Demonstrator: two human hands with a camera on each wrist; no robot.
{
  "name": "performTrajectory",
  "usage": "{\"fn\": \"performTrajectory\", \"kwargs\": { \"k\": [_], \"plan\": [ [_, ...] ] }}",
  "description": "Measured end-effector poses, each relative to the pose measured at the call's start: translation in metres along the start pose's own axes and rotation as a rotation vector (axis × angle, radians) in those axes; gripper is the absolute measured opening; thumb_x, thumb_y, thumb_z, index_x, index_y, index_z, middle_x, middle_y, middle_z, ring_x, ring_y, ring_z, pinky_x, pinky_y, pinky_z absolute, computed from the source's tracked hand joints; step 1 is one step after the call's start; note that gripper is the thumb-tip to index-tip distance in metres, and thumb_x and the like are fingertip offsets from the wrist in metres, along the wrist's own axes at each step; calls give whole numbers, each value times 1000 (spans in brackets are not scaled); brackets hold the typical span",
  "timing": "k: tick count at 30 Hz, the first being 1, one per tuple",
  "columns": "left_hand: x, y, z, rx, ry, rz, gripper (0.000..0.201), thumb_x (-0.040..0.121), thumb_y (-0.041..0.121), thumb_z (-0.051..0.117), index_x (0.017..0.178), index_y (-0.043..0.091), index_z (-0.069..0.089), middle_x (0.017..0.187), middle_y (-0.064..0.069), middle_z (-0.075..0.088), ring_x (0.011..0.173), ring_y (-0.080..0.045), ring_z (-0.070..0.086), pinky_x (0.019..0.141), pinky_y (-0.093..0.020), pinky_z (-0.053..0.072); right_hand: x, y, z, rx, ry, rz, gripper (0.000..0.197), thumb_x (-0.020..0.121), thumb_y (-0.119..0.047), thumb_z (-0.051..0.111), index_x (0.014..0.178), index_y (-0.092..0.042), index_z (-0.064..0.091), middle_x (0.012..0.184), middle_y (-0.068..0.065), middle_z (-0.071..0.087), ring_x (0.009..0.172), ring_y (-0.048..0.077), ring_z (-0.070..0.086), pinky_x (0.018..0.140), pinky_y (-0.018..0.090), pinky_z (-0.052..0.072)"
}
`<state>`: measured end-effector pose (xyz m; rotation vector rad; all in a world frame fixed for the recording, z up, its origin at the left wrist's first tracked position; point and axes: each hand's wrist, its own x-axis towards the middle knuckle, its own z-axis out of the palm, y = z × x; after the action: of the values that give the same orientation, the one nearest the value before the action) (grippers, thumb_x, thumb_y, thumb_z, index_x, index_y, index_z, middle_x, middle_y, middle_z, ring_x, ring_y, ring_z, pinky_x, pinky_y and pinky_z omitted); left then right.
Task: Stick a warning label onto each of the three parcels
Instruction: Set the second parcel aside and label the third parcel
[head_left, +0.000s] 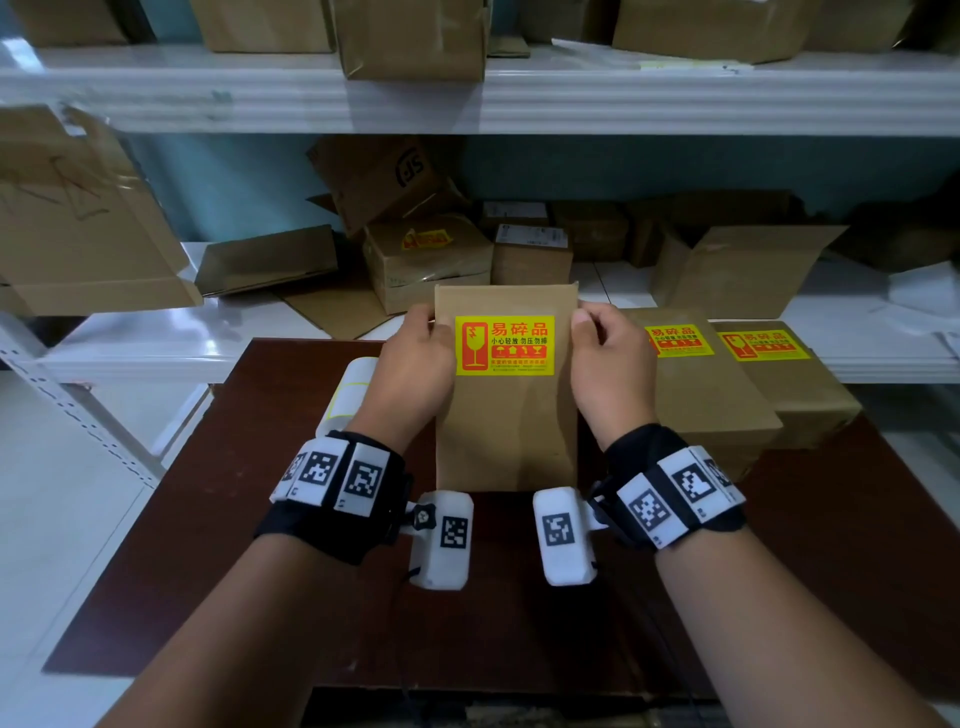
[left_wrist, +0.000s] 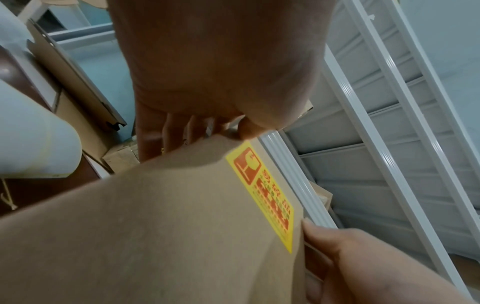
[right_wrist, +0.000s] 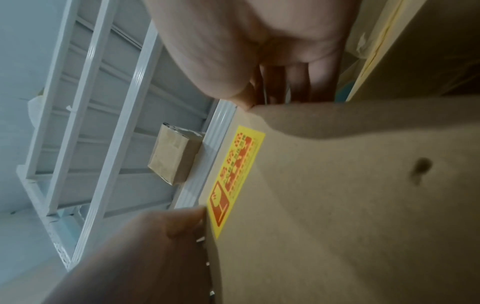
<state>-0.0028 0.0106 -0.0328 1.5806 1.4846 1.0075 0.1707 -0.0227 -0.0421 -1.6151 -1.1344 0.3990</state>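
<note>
A flat brown cardboard parcel (head_left: 506, 426) is held up over the dark table, with a yellow and red warning label (head_left: 504, 344) stuck near its top. My left hand (head_left: 415, 358) grips its left edge and my right hand (head_left: 605, 358) grips its right edge, thumbs on the front. In the left wrist view the label (left_wrist: 265, 191) lies along the parcel (left_wrist: 155, 236); in the right wrist view the label (right_wrist: 233, 179) shows on the parcel (right_wrist: 350, 205). Two more brown parcels (head_left: 691, 395) (head_left: 795, 389) lie to the right, each bearing a yellow label (head_left: 678, 340) (head_left: 763, 345).
A white roll of labels (head_left: 353, 395) lies on the dark brown table (head_left: 208, 545) behind my left hand. White metal shelves (head_left: 519, 104) behind the table hold several cardboard boxes, one with a yellow label (head_left: 426, 239).
</note>
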Motion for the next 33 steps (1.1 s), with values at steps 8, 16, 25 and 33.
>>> {"fn": "performTrajectory", "kwargs": {
  "k": [8,16,25,33],
  "plan": [
    [-6,0,7,83,47,66,59,89,67,51,124,19,52,113,4,64,107,-17,60,88,-37,49,-7,3,7,-29,-57,-42,37,95,-35,64,130,-24,59,116,-11,67,104,7,62,87,27,50],
    [-5,-2,8,140,83,52,73,75,67,70,122,18,46,116,2,63,105,-17,60,86,-37,51,-4,1,3,8,-80,-54,31,104,-27,45,126,-24,67,112,-11,69,102,7,62,91,31,51],
    [3,-4,5,129,-9,56,36,101,40,49,120,9,49,119,-7,61,113,-29,57,98,-46,45,-9,2,5,-5,-80,-54,38,101,-40,51,136,-26,60,124,-12,66,111,6,60,95,31,51],
    [-2,-2,4,33,-4,73,33,99,44,51,120,20,62,112,3,67,107,-17,60,94,-37,48,-6,11,10,-50,-167,-66,48,100,-29,56,147,-26,46,130,-10,65,118,8,59,102,34,49]
  ]
}}
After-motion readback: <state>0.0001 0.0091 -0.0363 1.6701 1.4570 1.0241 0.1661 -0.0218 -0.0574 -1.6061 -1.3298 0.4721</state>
